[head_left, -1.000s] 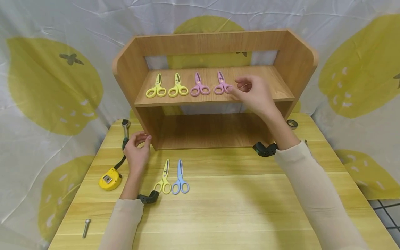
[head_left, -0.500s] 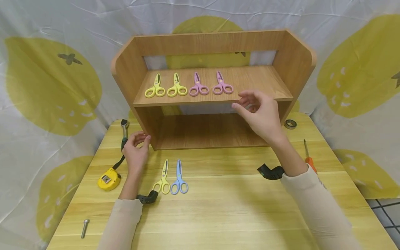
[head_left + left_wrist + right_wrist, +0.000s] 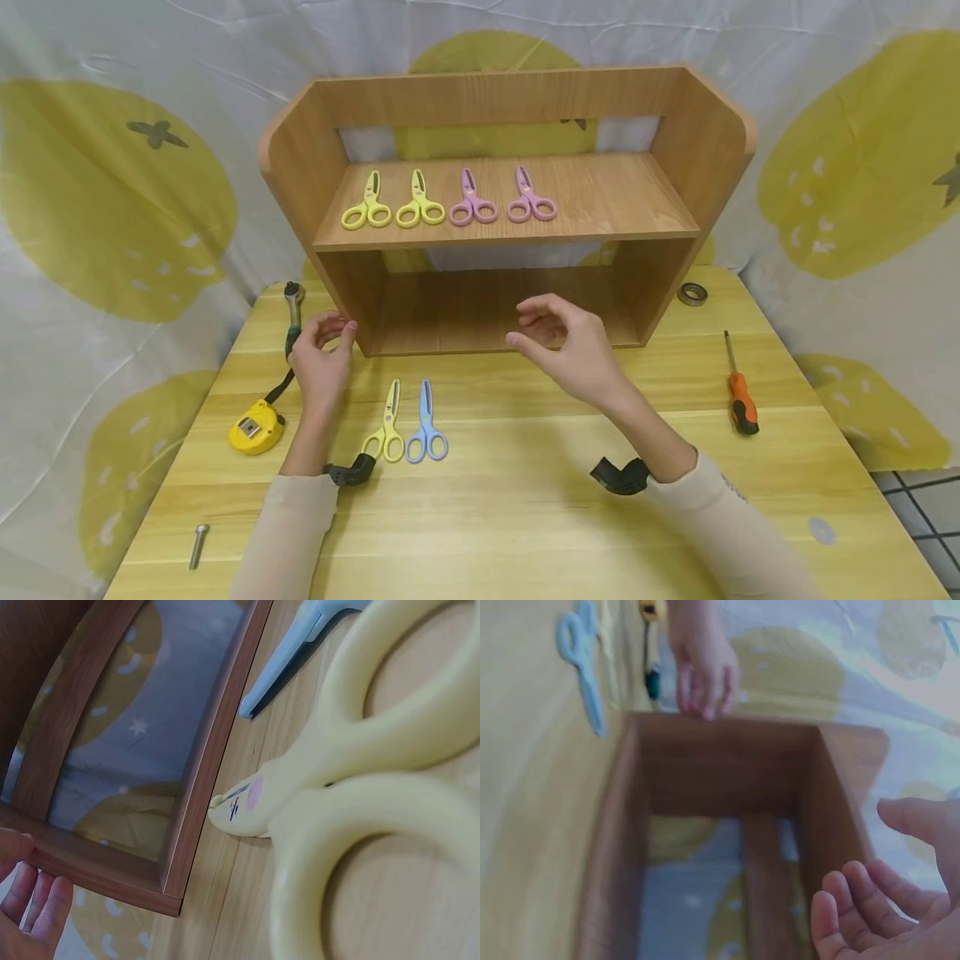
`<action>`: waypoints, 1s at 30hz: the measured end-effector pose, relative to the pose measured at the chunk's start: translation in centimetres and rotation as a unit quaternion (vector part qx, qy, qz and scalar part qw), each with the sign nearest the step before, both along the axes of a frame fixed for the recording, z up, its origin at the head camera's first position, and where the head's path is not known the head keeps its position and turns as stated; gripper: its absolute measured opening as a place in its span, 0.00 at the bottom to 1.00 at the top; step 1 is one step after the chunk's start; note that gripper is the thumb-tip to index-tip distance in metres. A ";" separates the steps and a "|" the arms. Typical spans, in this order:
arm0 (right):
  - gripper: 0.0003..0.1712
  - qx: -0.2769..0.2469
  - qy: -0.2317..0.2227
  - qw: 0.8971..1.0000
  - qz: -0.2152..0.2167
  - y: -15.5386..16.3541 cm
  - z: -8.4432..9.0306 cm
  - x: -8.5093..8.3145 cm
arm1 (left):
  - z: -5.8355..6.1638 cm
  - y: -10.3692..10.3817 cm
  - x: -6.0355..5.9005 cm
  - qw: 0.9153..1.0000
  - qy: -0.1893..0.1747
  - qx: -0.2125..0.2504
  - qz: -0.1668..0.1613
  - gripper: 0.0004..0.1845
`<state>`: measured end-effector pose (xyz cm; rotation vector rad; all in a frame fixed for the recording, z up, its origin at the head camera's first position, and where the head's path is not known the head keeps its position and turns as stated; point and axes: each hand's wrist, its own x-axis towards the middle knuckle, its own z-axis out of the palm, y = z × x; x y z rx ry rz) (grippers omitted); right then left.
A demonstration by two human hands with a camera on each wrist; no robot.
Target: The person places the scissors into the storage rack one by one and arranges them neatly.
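**Hands at the wooden shelf, two scissors on the table**

The right hand [image 3: 570, 350] hovers above the table in front of the lower opening of the two-tier wooden shelf unit [image 3: 502, 242], fingers loosely curled and holding nothing. The left hand [image 3: 321, 360] rests its fingertips against the shelf's lower left front corner, fingers relaxed and grasping nothing. Between the two hands, on the light wooden table [image 3: 525, 517], lie a yellow plastic-handled pair of scissors [image 3: 387, 417] and a blue plastic-handled pair of scissors [image 3: 426, 415], side by side, tips toward the shelf. On the upper board sit two yellow [image 3: 393, 204] and two pink scissors [image 3: 501, 200] in a row.
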<state>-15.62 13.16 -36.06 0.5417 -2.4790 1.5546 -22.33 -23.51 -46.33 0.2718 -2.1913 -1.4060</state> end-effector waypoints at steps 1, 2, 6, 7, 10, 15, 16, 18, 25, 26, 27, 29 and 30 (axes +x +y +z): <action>0.21 0.001 -0.008 1.000 0.007 -0.4 -0.6 0.1 | 0.0 0.0 0.0 1.000 0.002 0.001 -0.001 0.16; 0.21 0.003 -0.016 1.000 0.013 -0.7 -1.2 0.3 | 0.0 -0.1 0.0 1.000 0.004 0.001 -0.001 0.16; 0.24 0.008 -0.054 0.998 0.033 -2.1 -3.7 0.8 | -0.1 -0.1 0.0 1.000 0.007 -0.001 -0.003 0.15; 0.25 0.009 -0.064 0.997 0.037 -2.5 -4.3 1.0 | -0.1 -0.2 0.0 1.000 0.006 -0.001 -0.003 0.15; 0.27 0.017 -0.081 0.995 0.049 -3.5 -5.9 1.4 | -0.1 -0.2 0.0 1.000 0.005 -0.001 -0.004 0.15; 0.30 0.022 -0.099 0.992 0.073 -5.2 -8.1 2.1 | 0.0 -0.2 0.0 1.000 0.003 0.000 -0.006 0.16; 0.30 0.021 -0.105 0.991 0.078 -5.6 -8.4 2.1 | 0.0 -0.2 0.0 1.000 0.001 0.000 -0.007 0.16; 0.31 0.019 -0.119 0.989 0.086 -6.2 -9.0 2.3 | 0.1 -0.2 0.0 1.000 -0.001 0.002 -0.007 0.16; 0.34 0.018 -0.144 0.983 0.110 -7.6 -10.7 2.9 | 0.0 -0.2 0.0 1.000 0.002 0.013 -0.015 0.15; 0.34 0.021 -0.144 0.983 0.111 -7.8 -10.9 2.9 | 0.0 -0.2 0.0 1.000 0.002 0.013 -0.015 0.15; 0.34 0.023 -0.147 0.983 0.111 -8.0 -11.1 3.0 | 0.0 -0.2 0.0 1.000 0.003 0.014 -0.015 0.15; 0.34 0.027 -0.150 0.982 0.111 -8.4 -11.4 3.1 | 0.1 -0.2 0.0 1.000 0.003 0.014 -0.015 0.15; 0.34 0.030 -0.152 0.982 0.110 -8.5 -11.6 3.1 | 0.1 -0.2 0.0 1.000 0.003 0.013 -0.014 0.15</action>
